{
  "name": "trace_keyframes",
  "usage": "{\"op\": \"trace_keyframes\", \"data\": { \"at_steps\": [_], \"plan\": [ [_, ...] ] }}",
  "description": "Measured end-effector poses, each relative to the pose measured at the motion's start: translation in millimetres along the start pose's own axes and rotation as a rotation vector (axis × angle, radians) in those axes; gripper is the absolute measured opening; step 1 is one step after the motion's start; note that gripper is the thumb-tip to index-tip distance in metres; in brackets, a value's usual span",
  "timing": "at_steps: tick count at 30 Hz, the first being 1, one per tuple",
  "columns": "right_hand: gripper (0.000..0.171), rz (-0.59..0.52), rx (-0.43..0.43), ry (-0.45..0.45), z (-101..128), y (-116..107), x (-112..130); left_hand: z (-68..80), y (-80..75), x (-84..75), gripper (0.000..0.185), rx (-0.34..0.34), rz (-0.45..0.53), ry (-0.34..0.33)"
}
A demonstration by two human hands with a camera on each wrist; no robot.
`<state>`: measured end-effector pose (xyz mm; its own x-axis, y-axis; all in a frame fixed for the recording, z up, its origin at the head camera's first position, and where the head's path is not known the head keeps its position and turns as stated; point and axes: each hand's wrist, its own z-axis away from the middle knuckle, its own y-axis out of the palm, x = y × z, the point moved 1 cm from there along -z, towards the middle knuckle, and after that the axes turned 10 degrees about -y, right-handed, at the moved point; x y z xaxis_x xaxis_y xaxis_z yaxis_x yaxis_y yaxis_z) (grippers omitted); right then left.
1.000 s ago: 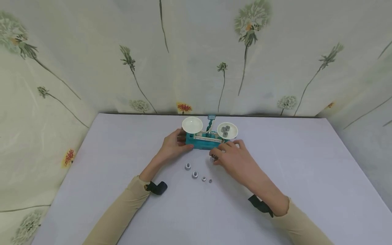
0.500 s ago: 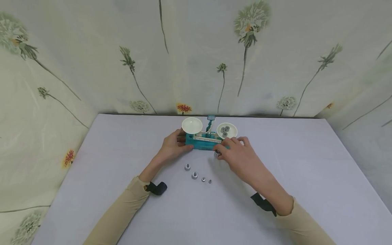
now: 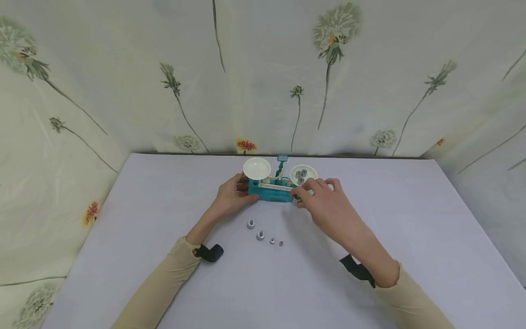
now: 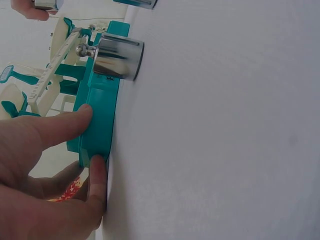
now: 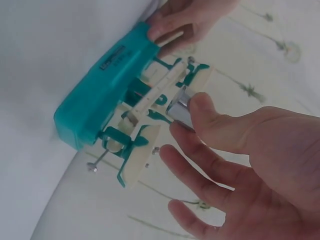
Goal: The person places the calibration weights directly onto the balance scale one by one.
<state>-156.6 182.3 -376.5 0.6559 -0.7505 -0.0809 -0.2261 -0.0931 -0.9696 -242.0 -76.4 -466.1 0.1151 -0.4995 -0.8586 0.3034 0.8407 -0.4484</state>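
One worktop (image 3: 185, 196) carries it all, and near its far edge stands the balance scale (image 3: 273, 195), which I judge could skid or twist if pressed unevenly. The left grip (image 3: 232, 195) holds the left end of the scale's base, so a hard push there would be the cause. At the scale's right end the right grip (image 3: 326, 208) has its knuckles just beside the right pan (image 3: 311, 173); a careless lift might knock it. Between thumb and forefinger it pinches a metal weight (image 5: 179, 107), raised off the worktop, and that polished side could slip. Two larger weights (image 3: 260, 235) stand on the person's side of the scale, where a dragged sleeve might topple them. Three grey pieces (image 3: 299, 174) in the scale's right pan would scatter if it tipped. Two smaller weights (image 3: 272, 241), beside the larger pair, would be easiest to lose.

From my end, the head view hides part of the scale's right end and most of the pinched weight behind the right grip. The left wrist view cuts that grip off at its corner. I can't read the scale's markings.
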Motion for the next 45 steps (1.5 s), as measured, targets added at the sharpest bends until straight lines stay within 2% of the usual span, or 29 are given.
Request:
{"op": "trace_keyframes", "data": {
  "at_steps": [28,45],
  "plan": [
    [0.033,0.017,0.022,0.055,1,-14,-12,0.4,0.6,1.6,0.067,-0.007,-0.013,0.033],
    [0.029,-0.012,0.002,0.099,-1,-13,-23,-0.8,0.1,3.3,0.067,0.006,-0.004,0.02]
  ]
}}
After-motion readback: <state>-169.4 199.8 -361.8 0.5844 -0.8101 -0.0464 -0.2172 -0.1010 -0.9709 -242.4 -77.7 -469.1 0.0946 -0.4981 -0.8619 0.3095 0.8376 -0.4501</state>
